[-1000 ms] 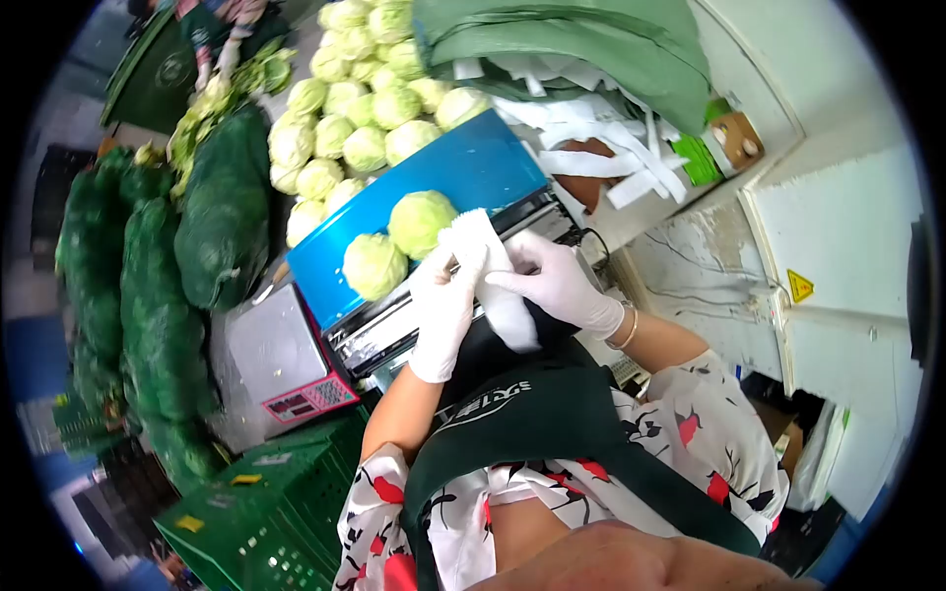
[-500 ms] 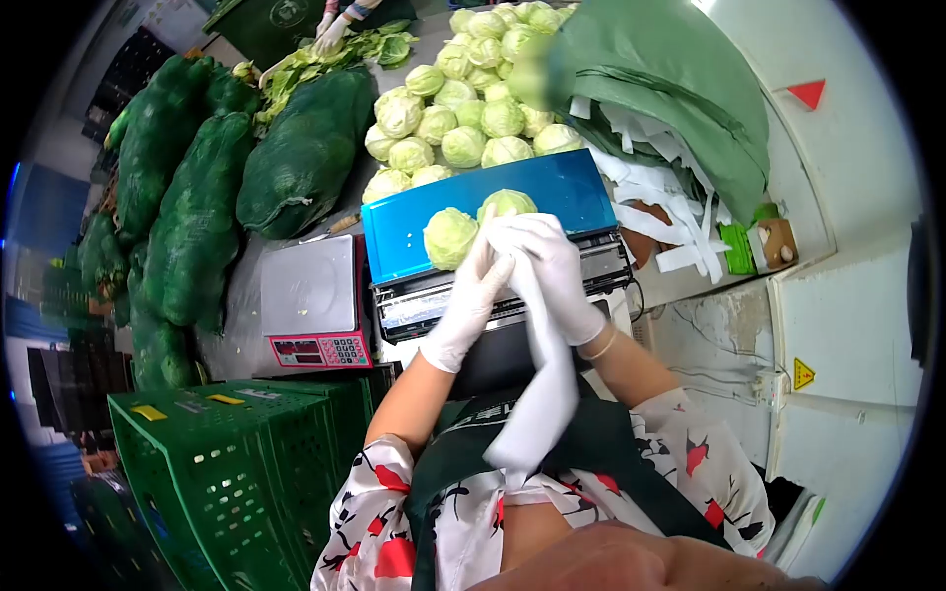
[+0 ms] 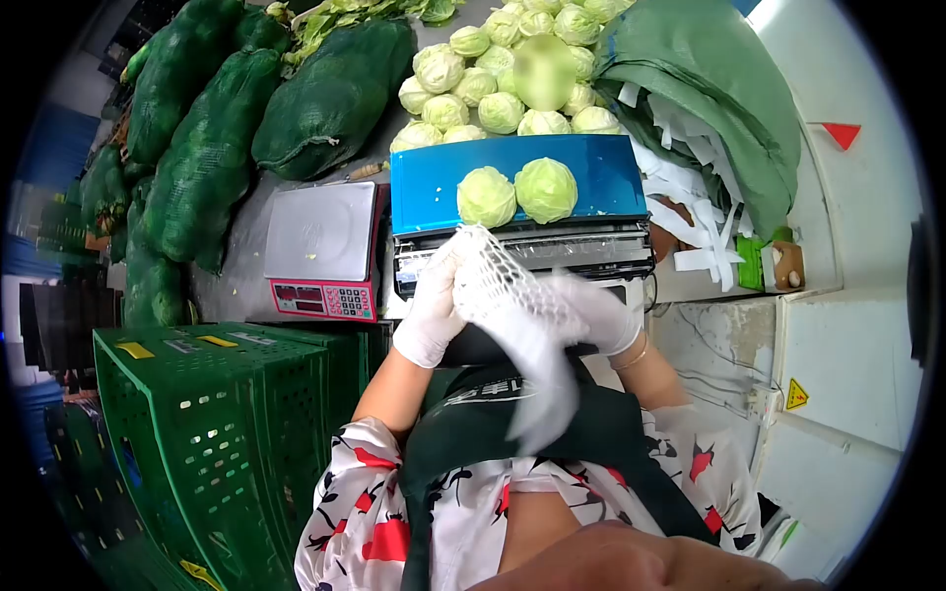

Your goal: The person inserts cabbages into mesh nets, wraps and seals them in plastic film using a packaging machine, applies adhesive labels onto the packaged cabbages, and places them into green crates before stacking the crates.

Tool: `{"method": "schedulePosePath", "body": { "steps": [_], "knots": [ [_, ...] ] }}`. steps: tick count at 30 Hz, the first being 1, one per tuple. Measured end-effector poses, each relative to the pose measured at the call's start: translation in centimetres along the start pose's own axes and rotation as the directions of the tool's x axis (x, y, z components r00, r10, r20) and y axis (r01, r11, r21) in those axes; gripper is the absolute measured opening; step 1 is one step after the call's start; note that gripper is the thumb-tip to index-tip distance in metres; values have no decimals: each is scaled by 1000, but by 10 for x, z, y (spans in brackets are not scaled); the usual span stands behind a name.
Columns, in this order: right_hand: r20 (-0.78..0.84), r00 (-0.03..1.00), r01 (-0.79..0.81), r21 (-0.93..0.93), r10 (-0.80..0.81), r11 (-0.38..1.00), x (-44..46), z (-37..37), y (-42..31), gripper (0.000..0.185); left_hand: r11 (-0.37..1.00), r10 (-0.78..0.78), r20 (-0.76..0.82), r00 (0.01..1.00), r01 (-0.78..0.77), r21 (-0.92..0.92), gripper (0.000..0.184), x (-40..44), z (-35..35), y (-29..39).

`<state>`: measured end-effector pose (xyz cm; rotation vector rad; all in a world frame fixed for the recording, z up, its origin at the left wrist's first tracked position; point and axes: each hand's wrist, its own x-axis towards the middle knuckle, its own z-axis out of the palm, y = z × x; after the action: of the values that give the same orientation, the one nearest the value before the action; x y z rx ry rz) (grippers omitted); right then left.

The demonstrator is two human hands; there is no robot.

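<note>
My left hand (image 3: pixel 432 307), in a white glove, is closed on one side of a white foam net sleeve (image 3: pixel 505 281). The sleeve's mesh is stretched wide between my hands, and its blurred tail hangs down before my apron. My right hand (image 3: pixel 601 317), also gloved, grips the sleeve's other side; its fingers are smeared by motion and partly behind the mesh. Just beyond my hands, a cabbage (image 3: pixel 487 197) and a second cabbage (image 3: pixel 546 190) sit side by side on the blue lid (image 3: pixel 419 187) of a machine. Neither hand touches them.
Piled cabbages (image 3: pixel 501 112) lie behind the lid. A scale (image 3: pixel 320 236) stands left, near green net sacks (image 3: pixel 330 103) and a green crate (image 3: pixel 236 433). At right, a green bag (image 3: pixel 709 98) spills white foam sleeves (image 3: pixel 695 212).
The foam sleeve has gone from bunched between my hands to stretched open. My hands have moved apart and closer to my body. The view has shifted; the co-worker's hands are out of sight.
</note>
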<state>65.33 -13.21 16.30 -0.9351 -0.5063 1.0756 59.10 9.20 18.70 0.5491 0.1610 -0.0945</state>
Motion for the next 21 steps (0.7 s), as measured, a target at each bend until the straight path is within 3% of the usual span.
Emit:
{"method": "schedulePosePath", "body": {
  "steps": [1,2,3,5,6,7,8,10,11,12,13,14,15,17,19,20,21],
  "knots": [
    [114,993,-4,-194,26,981,-4,-4,-11,42,970,-161,193,968,191,-148,27,-5,-2,6],
    [218,973,16,-379,73,925,-6,-8,-32,45,976,-216,222,951,211,47,28,-10,-1,-2],
    [88,994,74,-184,-59,980,-10,-8,-34,44,945,-278,240,930,221,241,29,-16,0,-12],
    [-180,932,342,147,-315,928,-19,-8,-39,40,856,-415,131,901,337,393,33,-24,-10,-17],
    [-338,906,328,178,-255,928,-25,-8,-44,38,796,-475,68,877,396,457,35,-29,-18,-19],
    [-484,854,322,209,-189,923,-30,-11,-49,36,801,-431,75,899,342,492,38,-25,-22,-10],
    [-456,882,230,188,-123,955,-33,-12,-47,32,800,-385,82,919,288,526,42,-22,-25,-1],
    [-401,916,33,132,24,991,-38,-17,-40,26,980,-108,152,982,80,181,39,-24,-10,12],
    [-488,873,-98,-165,6,981,-35,-24,-38,23,985,-108,182,977,81,151,36,-26,-13,17],
    [-559,828,-247,-431,-42,868,-28,-36,-36,20,923,-229,117,966,177,340,34,-26,-32,22],
    [-607,787,-394,-637,-116,663,-21,-49,-32,17,833,-174,17,985,138,536,31,-18,-46,13],
    [-638,663,-327,-718,-393,614,-9,-53,-26,21,695,-117,-84,990,142,705,29,-10,-53,7],
    [-788,490,-384,-580,-373,718,4,-57,-26,31,553,89,-191,978,111,826,28,2,-59,2],
    [-803,345,-535,-593,-485,602,30,-62,-35,40,674,362,-365,858,30,738,37,35,-65,5],
    [-755,310,-461,-651,-578,604,52,-82,-31,46,552,485,-358,798,39,833,43,68,-96,7],
    [-731,286,-425,-676,-619,602,63,-95,-25,49,531,501,-358,788,47,846,49,84,-96,5],
    [-714,318,-446,-693,-624,566,70,-116,-19,55,528,407,-379,831,124,840,57,93,-98,7]
  ]
}}
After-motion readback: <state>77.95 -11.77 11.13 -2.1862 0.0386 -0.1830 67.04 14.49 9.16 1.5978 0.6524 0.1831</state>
